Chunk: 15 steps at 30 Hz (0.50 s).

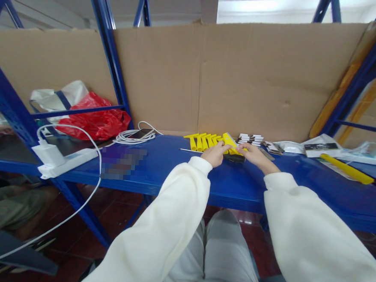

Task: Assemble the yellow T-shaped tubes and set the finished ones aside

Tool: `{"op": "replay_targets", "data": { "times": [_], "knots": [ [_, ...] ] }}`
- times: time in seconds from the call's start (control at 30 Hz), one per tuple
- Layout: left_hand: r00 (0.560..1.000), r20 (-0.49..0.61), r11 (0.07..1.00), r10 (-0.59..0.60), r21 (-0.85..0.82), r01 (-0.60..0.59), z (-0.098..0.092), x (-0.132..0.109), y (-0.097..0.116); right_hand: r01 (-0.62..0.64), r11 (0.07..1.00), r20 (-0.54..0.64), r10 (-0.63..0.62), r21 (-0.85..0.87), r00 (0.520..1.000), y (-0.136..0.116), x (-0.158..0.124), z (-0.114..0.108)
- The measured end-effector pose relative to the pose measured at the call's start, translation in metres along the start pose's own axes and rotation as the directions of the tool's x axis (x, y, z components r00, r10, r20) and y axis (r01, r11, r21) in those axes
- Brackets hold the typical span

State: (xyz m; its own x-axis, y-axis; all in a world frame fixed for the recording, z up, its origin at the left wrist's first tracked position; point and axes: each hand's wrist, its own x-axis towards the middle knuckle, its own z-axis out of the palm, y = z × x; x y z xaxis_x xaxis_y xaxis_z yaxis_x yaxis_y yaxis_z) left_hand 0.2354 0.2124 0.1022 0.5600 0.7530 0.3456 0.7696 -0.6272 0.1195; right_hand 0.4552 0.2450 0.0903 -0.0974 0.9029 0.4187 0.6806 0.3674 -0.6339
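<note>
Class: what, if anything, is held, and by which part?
The left hand and right hand hold a flat, yellow, plastic-looking piece along its near side; exact contact is unclear.

Upper body: left sleeve [167, 208], toward 7 o'clock, and right sleeve [313, 227], toward 4 o'clock, both off-white, plain, loose and full, softly creased. Left cuff [200, 163] and right cuff [280, 180] same colour, narrowing at the wrist. Left hand [215, 154] and right hand [254, 156] bare. Toward 5 o'clock: pale grey trousers [228, 247], lightly folded.
</note>
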Motion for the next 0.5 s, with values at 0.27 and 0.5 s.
{"op": "replay_targets", "data": {
  "times": [0.27,0.5],
  "knots": [
    [0.996,0.072,0.987,-0.046,0.156,0.034,-0.0012,-0.0066,0.0073,-0.023,1.0,-0.007,0.023,-0.004,1.0,-0.0035,-0.0026,0.0008],
    [0.995,0.093,0.976,-0.043,0.218,0.022,-0.0021,-0.0074,0.0099,-0.034,0.999,0.013,0.035,-0.017,0.999,-0.0065,-0.0051,-0.0001]
  ]
}}
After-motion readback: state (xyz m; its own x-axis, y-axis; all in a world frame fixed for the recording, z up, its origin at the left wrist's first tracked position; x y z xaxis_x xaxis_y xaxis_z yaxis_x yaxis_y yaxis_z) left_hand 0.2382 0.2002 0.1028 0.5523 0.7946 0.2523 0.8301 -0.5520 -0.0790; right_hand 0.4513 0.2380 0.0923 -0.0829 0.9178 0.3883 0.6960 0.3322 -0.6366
